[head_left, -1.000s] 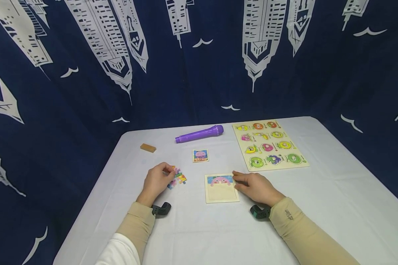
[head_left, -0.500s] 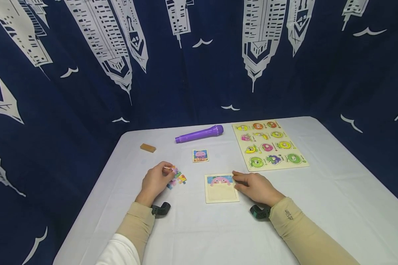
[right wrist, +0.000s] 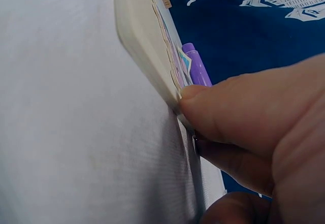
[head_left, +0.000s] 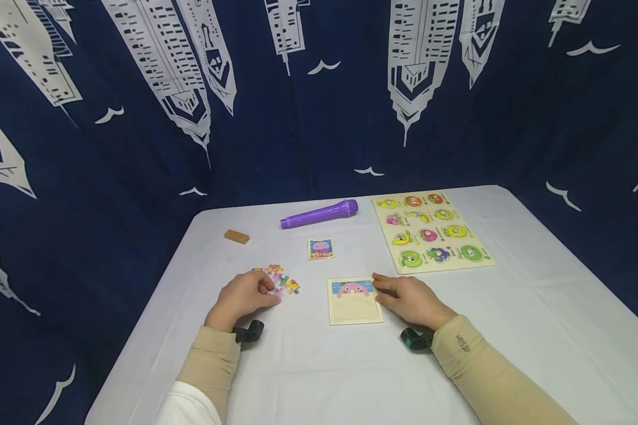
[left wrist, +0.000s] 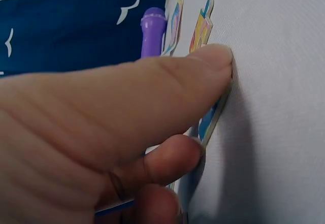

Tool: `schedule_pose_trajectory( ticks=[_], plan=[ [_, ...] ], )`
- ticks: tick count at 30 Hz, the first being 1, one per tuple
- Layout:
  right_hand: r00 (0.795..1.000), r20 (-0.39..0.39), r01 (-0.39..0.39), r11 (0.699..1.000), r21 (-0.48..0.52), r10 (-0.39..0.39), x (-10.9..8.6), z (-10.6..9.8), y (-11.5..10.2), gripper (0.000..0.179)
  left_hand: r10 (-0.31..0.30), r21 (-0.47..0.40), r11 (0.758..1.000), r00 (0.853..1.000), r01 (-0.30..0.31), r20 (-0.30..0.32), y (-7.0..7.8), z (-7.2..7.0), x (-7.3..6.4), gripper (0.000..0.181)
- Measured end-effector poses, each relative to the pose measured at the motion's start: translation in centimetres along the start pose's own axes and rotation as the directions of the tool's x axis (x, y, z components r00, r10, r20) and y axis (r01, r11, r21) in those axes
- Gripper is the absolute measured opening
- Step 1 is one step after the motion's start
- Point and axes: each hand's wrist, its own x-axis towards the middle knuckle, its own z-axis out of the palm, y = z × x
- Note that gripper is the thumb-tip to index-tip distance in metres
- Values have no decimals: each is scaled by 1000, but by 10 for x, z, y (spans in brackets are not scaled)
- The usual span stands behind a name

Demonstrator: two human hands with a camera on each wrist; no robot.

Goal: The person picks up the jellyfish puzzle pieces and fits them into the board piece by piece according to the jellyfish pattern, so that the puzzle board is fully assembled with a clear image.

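Observation:
In the head view, several colourful jigsaw pieces (head_left: 292, 287) lie in a loose cluster on the white table, left of the middle. My left hand (head_left: 240, 300) is at the near left side of this cluster. The left wrist view shows its thumb and a finger pinching a jigsaw piece (left wrist: 208, 122) with blue on it, largely covered by the thumb, low over the cloth. My right hand (head_left: 412, 300) grips the right edge of a square wooden puzzle tray (head_left: 355, 311). Along the tray's top runs a strip of fitted pieces with a pink face on blue; its lower part is bare wood.
A small picture card (head_left: 321, 249) of a pink sea creature lies behind the tray. Farther back are a purple toy microphone (head_left: 319, 214), a brown block (head_left: 236, 236) and a wooden fruit puzzle board (head_left: 446, 266) at the right. A dark blue printed curtain (head_left: 308, 130) hangs behind the table.
My left hand has drawn back left and slightly nearer, uncovering more of the jigsaw pieces. My right hand and the tray have stayed in place.

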Motion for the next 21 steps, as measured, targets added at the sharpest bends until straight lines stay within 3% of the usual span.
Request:
schedule_pose_trajectory(
  ticks=[14,21],
  plan=[
    [1000,0,6,1000,1,-6,1,1,1,40,29,-32,999,999,-28,35,4,1,0,33],
    [1000,-1,2,1000,3,-2,0,0,0,40,35,-71,997,999,-35,-4,4,1,1,31]
  ],
)
